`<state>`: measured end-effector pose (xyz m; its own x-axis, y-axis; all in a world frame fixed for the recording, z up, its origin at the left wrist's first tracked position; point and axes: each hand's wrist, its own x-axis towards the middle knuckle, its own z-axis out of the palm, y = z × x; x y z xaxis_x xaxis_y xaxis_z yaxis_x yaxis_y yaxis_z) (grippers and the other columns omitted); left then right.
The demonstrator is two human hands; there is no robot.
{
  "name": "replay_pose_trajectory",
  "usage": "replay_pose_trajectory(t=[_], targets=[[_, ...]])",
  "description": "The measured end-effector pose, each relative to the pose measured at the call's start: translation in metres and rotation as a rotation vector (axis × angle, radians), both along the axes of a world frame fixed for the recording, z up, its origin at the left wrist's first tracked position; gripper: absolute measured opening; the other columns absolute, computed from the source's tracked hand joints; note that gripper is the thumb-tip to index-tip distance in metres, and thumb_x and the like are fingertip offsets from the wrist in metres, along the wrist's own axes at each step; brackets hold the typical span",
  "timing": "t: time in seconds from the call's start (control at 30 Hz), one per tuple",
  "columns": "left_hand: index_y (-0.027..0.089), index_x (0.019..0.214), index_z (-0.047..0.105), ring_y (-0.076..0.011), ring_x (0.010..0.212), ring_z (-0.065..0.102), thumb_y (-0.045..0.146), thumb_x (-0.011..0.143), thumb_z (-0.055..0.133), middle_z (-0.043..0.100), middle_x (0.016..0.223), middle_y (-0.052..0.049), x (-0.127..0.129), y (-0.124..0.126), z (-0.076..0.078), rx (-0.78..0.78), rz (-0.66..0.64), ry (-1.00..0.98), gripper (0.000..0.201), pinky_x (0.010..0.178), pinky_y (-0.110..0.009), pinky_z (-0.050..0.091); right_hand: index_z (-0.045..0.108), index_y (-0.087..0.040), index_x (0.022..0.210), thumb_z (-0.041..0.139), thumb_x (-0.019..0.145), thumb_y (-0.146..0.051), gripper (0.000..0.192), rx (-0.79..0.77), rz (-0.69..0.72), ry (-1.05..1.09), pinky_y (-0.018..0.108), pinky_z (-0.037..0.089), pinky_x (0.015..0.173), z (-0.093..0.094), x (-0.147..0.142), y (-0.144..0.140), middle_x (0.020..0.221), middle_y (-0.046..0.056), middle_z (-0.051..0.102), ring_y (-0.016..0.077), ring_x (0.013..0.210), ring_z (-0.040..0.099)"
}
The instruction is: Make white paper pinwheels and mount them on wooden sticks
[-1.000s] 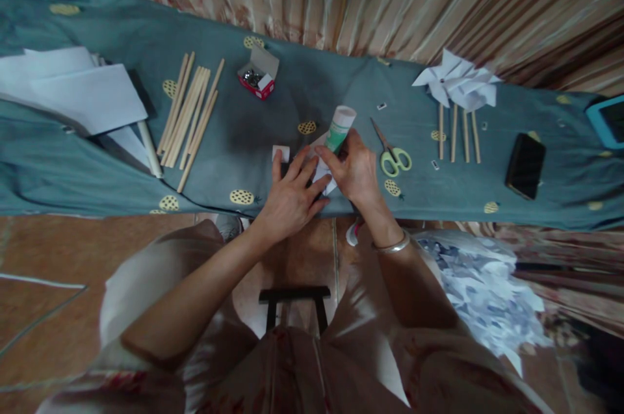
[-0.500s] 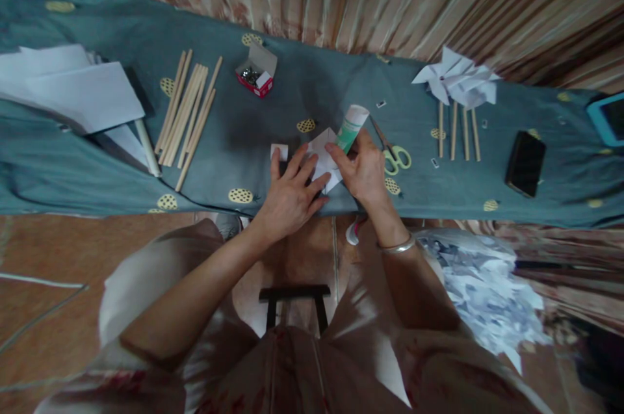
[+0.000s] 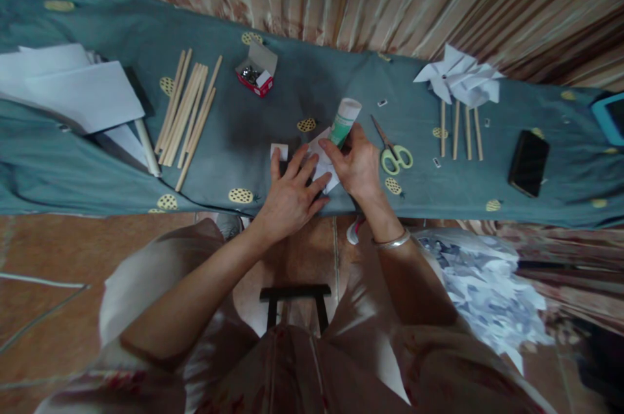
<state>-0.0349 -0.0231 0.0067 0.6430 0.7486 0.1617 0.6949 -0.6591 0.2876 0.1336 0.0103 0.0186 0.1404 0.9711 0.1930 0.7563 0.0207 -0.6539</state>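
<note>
My left hand [image 3: 291, 196] lies with fingers spread, pressing a white piece of paper [image 3: 332, 184] against the cloth. Under its forefinger side is a small white square [image 3: 280, 152]. My right hand [image 3: 359, 164] is wrapped round a green and white glue stick [image 3: 344, 120], tilted with its white end up. The glue stick's lower end meets the paper, though my fingers partly hide the contact. Just right of my right hand lie scissors with light green handles [image 3: 396, 158].
Wooden sticks [image 3: 188, 112] and paper sheets [image 3: 82, 92] lie left. A red box of metal pins [image 3: 257, 73] stands behind. Finished paper pinwheels [image 3: 458, 76] and a black phone [image 3: 529, 164] are right. A bag of paper scraps [image 3: 487, 290] sits below the table edge.
My right hand has shifted slightly left with the glue stick, across the paper. My left hand has stayed in place.
</note>
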Motion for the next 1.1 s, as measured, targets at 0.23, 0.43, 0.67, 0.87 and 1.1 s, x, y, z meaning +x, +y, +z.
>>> replay_pose_trajectory(t=[0.23, 0.43, 0.67, 0.87, 1.1], targets=[[0.026, 0.133, 0.058, -0.037, 0.149, 0.027, 0.043, 0.095, 0.055, 0.046, 0.152, -0.014, 0.0, 0.0, -0.001, 0.014, 0.0, -0.024, 0.042, 0.115, -0.074, 0.008, 0.053, -0.025, 0.095, 0.058, 0.086, -0.058, 0.034, -0.052, 0.026, 0.035, 0.035, 0.046, 0.062, 0.005, -0.005, -0.005, 0.071, 0.001, 0.063, 0.0213, 0.063, 0.06], [0.026, 0.133, 0.058, -0.0372, 0.149, 0.027, 0.043, 0.097, 0.052, 0.047, 0.152, -0.013, 0.0, 0.0, 0.0, 0.002, 0.001, -0.008, 0.04, 0.115, -0.074, 0.01, 0.054, -0.024, 0.094, 0.06, 0.084, -0.061, 0.039, -0.056, 0.0, 0.012, 0.034, 0.046, 0.062, 0.005, 0.001, -0.01, 0.072, 0.002, 0.064, 0.0225, 0.066, 0.062], [0.026, 0.131, 0.059, -0.0377, 0.148, 0.028, 0.045, 0.095, 0.055, 0.05, 0.15, -0.013, 0.0, 0.0, -0.001, 0.02, 0.0, -0.012, 0.041, 0.115, -0.075, 0.01, 0.052, -0.024, 0.09, 0.06, 0.086, -0.06, 0.037, 0.017, -0.032, -0.015, 0.032, 0.043, 0.059, 0.002, 0.009, -0.007, 0.066, -0.001, 0.058, 0.019, 0.059, 0.057], [0.025, 0.13, 0.06, -0.0378, 0.148, 0.029, 0.044, 0.095, 0.056, 0.051, 0.149, -0.014, 0.0, 0.0, -0.001, 0.021, 0.004, -0.011, 0.04, 0.115, -0.074, 0.01, 0.053, -0.024, 0.094, 0.057, 0.087, -0.063, 0.04, 0.001, -0.028, 0.019, 0.033, 0.045, 0.063, 0.0, 0.008, 0.0, 0.07, 0.001, 0.06, 0.021, 0.067, 0.061], [0.027, 0.133, 0.058, -0.0375, 0.148, 0.027, 0.046, 0.095, 0.054, 0.048, 0.151, -0.013, 0.0, 0.001, -0.002, 0.004, 0.001, -0.004, 0.042, 0.116, -0.074, 0.008, 0.052, -0.024, 0.092, 0.056, 0.087, -0.062, 0.038, -0.017, -0.006, -0.008, 0.034, 0.045, 0.063, 0.002, 0.0, 0.002, 0.071, 0.001, 0.062, 0.0214, 0.066, 0.062]])
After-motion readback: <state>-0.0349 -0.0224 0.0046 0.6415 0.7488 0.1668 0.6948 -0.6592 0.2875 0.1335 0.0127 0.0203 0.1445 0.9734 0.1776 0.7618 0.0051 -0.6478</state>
